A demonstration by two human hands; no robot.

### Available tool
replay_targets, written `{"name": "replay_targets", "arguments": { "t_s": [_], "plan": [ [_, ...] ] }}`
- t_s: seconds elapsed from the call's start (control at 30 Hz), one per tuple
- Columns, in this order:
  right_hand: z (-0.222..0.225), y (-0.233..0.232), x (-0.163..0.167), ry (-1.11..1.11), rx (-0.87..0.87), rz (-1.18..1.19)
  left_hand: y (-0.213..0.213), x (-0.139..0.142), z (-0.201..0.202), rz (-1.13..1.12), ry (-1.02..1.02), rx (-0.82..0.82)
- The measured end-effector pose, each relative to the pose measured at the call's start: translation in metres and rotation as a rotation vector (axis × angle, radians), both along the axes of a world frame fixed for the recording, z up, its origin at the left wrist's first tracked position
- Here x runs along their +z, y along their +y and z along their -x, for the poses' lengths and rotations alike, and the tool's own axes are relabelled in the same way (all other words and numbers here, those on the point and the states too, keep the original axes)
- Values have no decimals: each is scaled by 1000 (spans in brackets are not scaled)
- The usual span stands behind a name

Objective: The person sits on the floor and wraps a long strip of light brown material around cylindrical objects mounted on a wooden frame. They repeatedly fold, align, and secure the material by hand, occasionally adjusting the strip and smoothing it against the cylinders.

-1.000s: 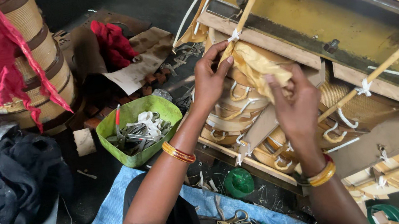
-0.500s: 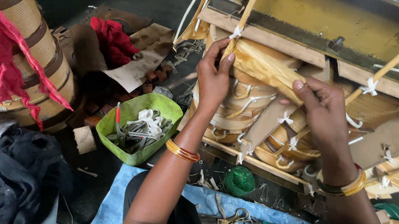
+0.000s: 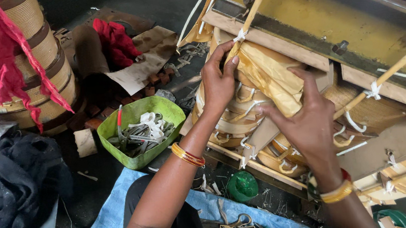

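The right hand (image 3: 309, 123) is sliding back onto the yellow paper (image 3: 267, 74) at two o'clock, fingers spread flat; the left hand (image 3: 217, 80) is pinching its upper edge; pressing evenly should be keeping the wrap smooth around the coil (image 3: 236, 118).

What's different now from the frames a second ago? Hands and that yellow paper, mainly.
The right hand slid from the top of the yellow paper sheet down to its lower right side and now presses flat there, fingers spread. The left hand kept its grip at the sheet's upper left edge by the wooden stick. The green tray and the scissors stayed in place.
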State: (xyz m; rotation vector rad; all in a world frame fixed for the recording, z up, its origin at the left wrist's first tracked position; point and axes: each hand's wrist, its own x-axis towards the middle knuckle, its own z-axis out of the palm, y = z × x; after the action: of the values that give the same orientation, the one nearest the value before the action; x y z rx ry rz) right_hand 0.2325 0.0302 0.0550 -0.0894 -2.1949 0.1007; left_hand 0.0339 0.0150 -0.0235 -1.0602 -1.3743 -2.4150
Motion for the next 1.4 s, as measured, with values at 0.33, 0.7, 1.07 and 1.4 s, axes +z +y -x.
{"name": "replay_targets", "arguments": {
  "t_s": [0.33, 0.7, 1.07, 1.4],
  "plan": [
    [-8, 22, 7, -67, 13, 465, -8, 9, -25, -96, -138, 14],
    [73, -48, 9, -90, 38, 177, 12, -42, -41, 70, -105, 91],
    [58, -94, 2, 196, 418, -209, 30, -7, 1, -360, -546, -166],
    [127, 16, -28, 310, -89, 354, 24, 6, 11, -447, -699, -511]
  ]
}}
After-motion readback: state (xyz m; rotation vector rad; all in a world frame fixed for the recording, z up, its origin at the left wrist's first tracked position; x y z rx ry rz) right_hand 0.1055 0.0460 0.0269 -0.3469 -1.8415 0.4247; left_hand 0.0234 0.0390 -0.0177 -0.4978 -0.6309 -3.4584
